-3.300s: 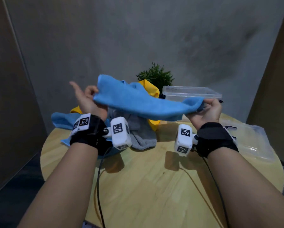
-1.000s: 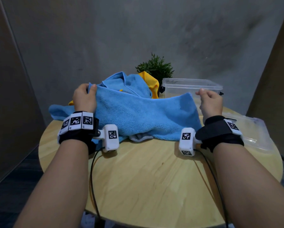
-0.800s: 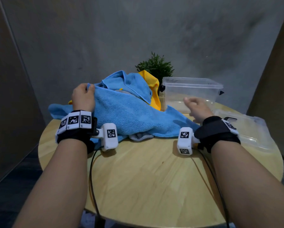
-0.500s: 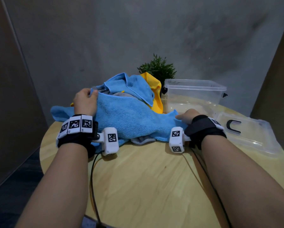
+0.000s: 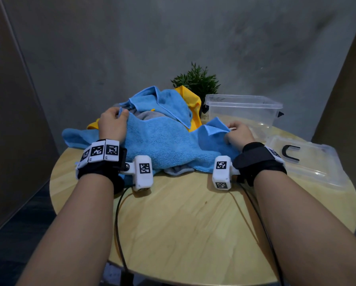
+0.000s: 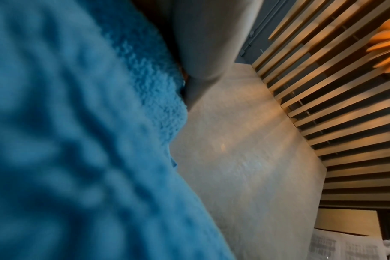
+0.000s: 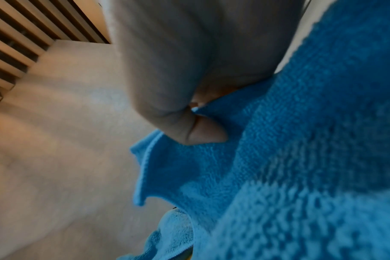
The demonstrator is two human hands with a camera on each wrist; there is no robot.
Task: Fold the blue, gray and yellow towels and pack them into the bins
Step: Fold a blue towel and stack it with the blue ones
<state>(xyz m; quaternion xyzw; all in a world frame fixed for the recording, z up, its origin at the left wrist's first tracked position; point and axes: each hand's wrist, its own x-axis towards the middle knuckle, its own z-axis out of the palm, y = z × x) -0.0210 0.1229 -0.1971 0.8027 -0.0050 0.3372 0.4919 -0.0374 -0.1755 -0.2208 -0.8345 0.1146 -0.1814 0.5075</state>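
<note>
blue towel [image 5: 168, 145]: cloth, looped terry pile, matt and fuzzy, with a stitched hem.
gray towel [image 5: 179, 169]: soft matt cloth, only an edge shows.
yellow towel [image 5: 193, 104]: matt cloth, smoother-looking than the blue.
counter [image 5: 183, 223]: pale wood, visible grain, smooth with a dull sheen.
bin [image 5: 243, 110]: clear plastic, glossy, slightly cloudy.
lid [image 5: 317, 168]: clear glossy plastic with a black handle.
wrist bands [image 5: 257, 159]: black matt fabric.
camera housings [image 5: 143, 172]: white smooth plastic with printed black-and-white tags.
wall [image 5: 131, 48]: gray, matt, mottled like plaster.
plant [image 5: 195, 79]: fine green needle-like leaves.
</note>
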